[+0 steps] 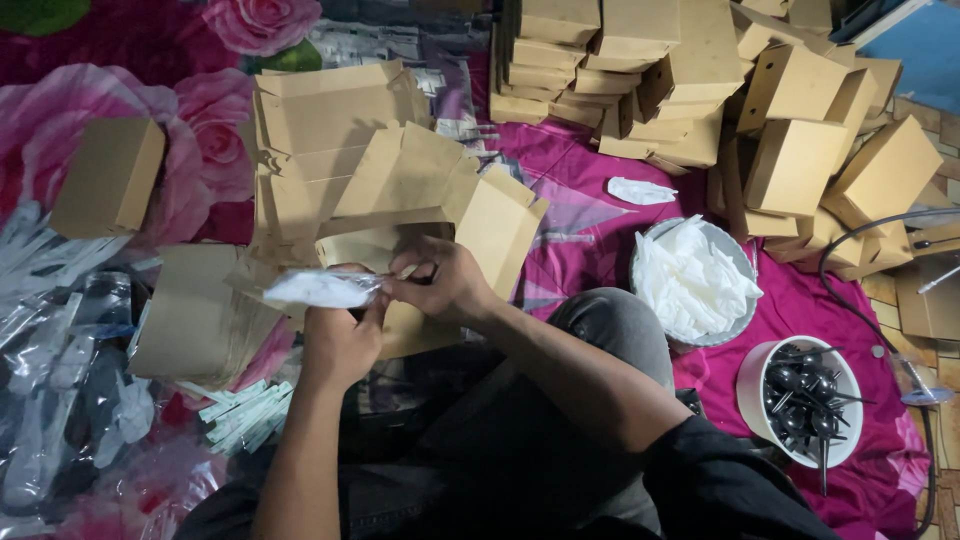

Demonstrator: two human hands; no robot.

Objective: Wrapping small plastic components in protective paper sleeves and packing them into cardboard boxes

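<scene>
My left hand (338,340) grips a clear plastic sleeve (320,290) with a folded white napkin inside, held level in front of me. My right hand (440,283) pinches the sleeve's right end, where a thin stick pokes out. Both hands hover over a flattened brown cardboard box (430,200) lying open on the pink floral cloth (590,220). A small pile of pale green wrapped sticks (245,415) lies just below my left hand.
Flat cardboard blanks (195,315) are piled at left, folded boxes (640,70) stacked at the back and right. A white bowl of folded napkins (735,255) and a white bowl of black plastic spoons (750,385) stand at right. Filled plastic packs (60,380) lie far left.
</scene>
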